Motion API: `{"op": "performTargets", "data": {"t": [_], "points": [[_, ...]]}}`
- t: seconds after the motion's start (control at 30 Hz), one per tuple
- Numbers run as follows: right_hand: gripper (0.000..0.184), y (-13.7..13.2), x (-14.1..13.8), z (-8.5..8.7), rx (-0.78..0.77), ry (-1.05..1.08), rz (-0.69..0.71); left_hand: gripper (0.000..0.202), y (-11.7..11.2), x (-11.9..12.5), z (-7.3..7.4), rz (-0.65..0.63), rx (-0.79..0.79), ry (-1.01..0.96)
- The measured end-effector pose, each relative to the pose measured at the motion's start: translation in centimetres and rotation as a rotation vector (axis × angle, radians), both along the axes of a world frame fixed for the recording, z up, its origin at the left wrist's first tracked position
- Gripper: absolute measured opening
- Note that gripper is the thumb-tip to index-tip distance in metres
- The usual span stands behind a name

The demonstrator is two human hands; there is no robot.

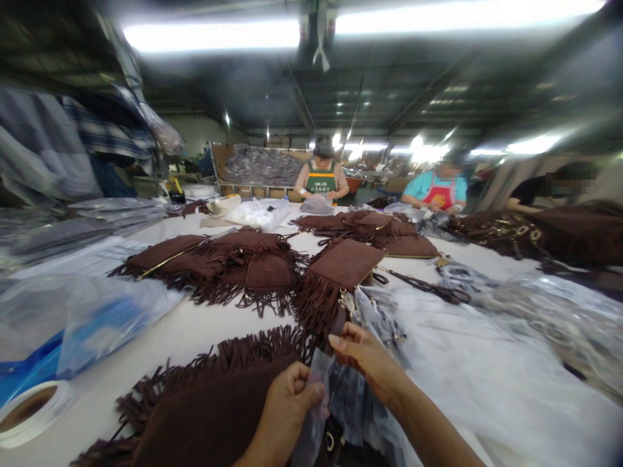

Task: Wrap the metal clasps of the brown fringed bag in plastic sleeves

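Note:
My left hand [289, 405] pinches a narrow translucent plastic sleeve [320, 370], which hangs down below the fingers. Just above and to the right, my right hand [363, 357] is closed on a dark brown strap [338, 322] by the sleeve's upper end. Whether the strap's tip sits inside the sleeve I cannot tell. Under my left hand lies a large brown fringed bag [209, 415]. Beyond my hands rests another fringed bag [345, 263]. A bunch of straps in plastic sleeves [384, 324] runs beneath my right hand.
More fringed bags [267, 272] lie across the white table [195, 337]. A tape roll [34, 412] and blue-and-clear plastic [92, 331] are at the left. White sheets [452, 350] and clear bags [545, 311] cover the right. Several people work across the table, one in a green apron [320, 183].

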State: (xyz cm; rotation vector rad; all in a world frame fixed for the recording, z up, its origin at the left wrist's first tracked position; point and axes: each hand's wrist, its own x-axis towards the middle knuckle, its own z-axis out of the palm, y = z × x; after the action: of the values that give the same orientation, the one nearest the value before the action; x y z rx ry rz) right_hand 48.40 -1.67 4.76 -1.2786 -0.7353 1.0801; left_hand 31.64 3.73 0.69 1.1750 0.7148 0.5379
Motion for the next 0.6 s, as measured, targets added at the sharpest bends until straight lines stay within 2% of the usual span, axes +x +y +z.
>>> {"op": "performTargets", "data": {"t": [0.13,0.37,0.5,0.6], "points": [[0.037,0.0,0.2,0.1,-0.023,0.015,-0.015,0.048,-0.2,1.5,0.8,-0.035,-0.076,-0.023],[0.039,0.1,1.2,0.4,-0.051,0.0,-0.02,0.072,0.3,2.4,1.6,-0.08,0.008,0.097],[0.035,0.3,1.4,0.6,-0.057,0.003,-0.027,0.072,0.7,3.0,1.8,-0.111,-0.066,0.107],[0.035,0.2,1.1,0.5,-0.063,0.019,-0.034,0.068,1.0,3.7,2.2,-0.141,-0.054,0.122]]}}
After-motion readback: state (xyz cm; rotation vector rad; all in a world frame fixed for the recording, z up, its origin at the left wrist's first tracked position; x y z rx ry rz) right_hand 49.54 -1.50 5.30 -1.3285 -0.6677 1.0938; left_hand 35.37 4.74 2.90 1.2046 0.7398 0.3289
